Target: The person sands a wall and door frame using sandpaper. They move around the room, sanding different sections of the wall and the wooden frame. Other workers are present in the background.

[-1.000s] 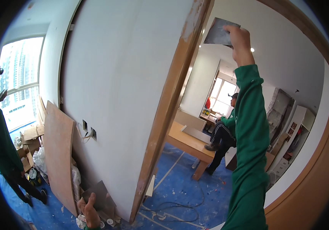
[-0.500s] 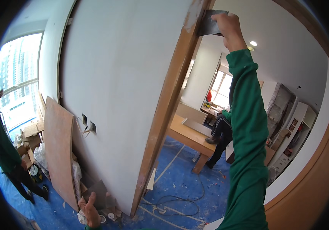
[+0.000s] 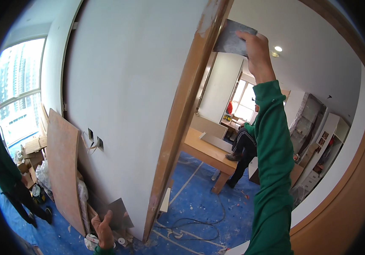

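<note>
Dull, smeared metal scraper blade (image 3: 232, 41)

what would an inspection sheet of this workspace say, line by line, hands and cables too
surface: pale wall; wooden door frame, pale patches near its top
job's things: flat grey plate at the door frame, contact unclear; second plate low by the wall
clutter: large board propped by the wall; piled scraps to its left
hands: right hand high, gripping the flat grey plate; left hand low, holding the second plate
cables: dark cable loose on blue floor sheet; pale wires at wall openings
surroundings: person with a shoe on a table; another person at far left
</note>
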### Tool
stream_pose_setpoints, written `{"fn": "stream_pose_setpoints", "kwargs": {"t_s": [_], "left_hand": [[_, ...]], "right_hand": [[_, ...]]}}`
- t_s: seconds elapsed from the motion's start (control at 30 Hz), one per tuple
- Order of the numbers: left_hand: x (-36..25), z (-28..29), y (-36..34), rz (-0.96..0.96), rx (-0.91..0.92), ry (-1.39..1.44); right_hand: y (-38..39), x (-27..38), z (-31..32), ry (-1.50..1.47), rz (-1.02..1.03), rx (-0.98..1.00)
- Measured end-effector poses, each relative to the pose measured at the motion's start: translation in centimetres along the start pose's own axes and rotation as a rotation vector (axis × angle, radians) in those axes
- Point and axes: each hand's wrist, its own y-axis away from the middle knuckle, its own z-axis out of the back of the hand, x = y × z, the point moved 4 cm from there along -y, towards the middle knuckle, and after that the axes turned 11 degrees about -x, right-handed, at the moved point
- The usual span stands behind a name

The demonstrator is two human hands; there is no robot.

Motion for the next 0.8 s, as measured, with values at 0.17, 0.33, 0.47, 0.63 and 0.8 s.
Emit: {"fn": "stream_pose_setpoints", "kwargs": {"t_s": [0.17,0.33,0.47,0.63,0.8], "left_hand": [[0.3,-0.1,0.7,0.005,-0.087,0.019],[1.0,1.3,0.6,0.035,-0.122,-0.016],[1.5,1.9,-0.2,0.052,-0.102,-0.006],[2.7,1.0,-0.3,0.098,-0.082,-0.017],[3.1,1.6,-1.1,0.064,-0.031,-0.003]], "right_hand": [[-1.4,-1.1,-1.3,0.034,-0.029,-0.033],[-1.7,0.4,-2.8,0.171,0.043,-0.074],[-1.3,2.9,-4.9,0.343,0.125,-0.094],[0.4,5.0,-2.1,0.238,0.124,0.031],[-0.4,5.0,2.2,-0.149,0.269,-0.264]]}}
